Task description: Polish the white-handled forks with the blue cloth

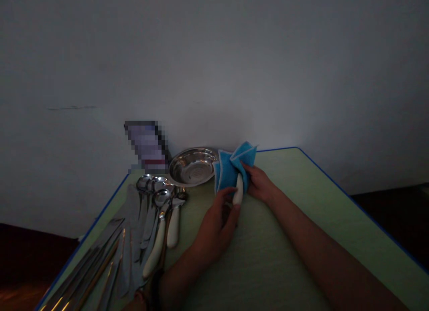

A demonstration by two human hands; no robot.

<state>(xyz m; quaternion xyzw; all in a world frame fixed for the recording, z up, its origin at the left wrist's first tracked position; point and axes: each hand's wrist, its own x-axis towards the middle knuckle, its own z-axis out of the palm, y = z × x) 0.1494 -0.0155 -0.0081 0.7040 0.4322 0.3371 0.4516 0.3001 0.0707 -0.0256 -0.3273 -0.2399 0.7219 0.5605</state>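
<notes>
White-handled utensil (238, 190), just beyond the left hand (214, 226), far end inside a blue cloth (228, 170) in the right hand (262, 184).

Sits between both sets of fingers: left ones narrowed in a pinch on the handle, right ones closed on the cloth; cannot tell how firmly. Could twist or slide loose from a weak left pinch against a pull on the cloth; could nick the right fingers through thin folds over a possibly sharp end. Might also knock the metal bowl (194, 172), beyond the left fingers, in a swing that way, or disturb the spoons (162, 195) to their left with a low forearm. Hidden: covered end, hence uncertain kind; most right fingertips, behind cloth. Hard to separate in dim light: overlapping flat utensils (124, 266) nearer than the left fingers, some cut off below.
</notes>
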